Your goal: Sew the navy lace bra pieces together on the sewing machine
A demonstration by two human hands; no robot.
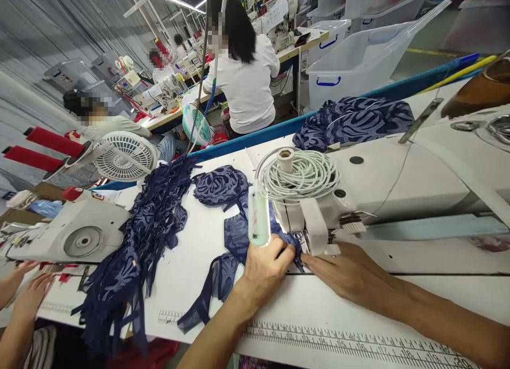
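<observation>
My left hand (265, 263) is closed with bent fingers on a navy lace garment piece (237, 235), right by the needle area of a white sewing machine (398, 172). From under that hand the piece trails left and toward me, ending in a dark sheer strip (198, 300). My right hand (345, 273) lies flat with its fingers stretched toward the presser foot (303, 242), fingertips at the fabric's right edge. A pale translucent plate (258, 216) stands in front of the machine head, hiding some of the cloth. Pale green cord (305, 175) lies coiled on top.
A long heap of navy lace pieces (155, 215) hangs over the table edge on the left. Another lace bundle (221, 185) lies behind; more lace (354, 119) sits beyond the machine. A co-worker's hands (34, 292) are at far left. A printed ruler (342, 343) runs along the front edge.
</observation>
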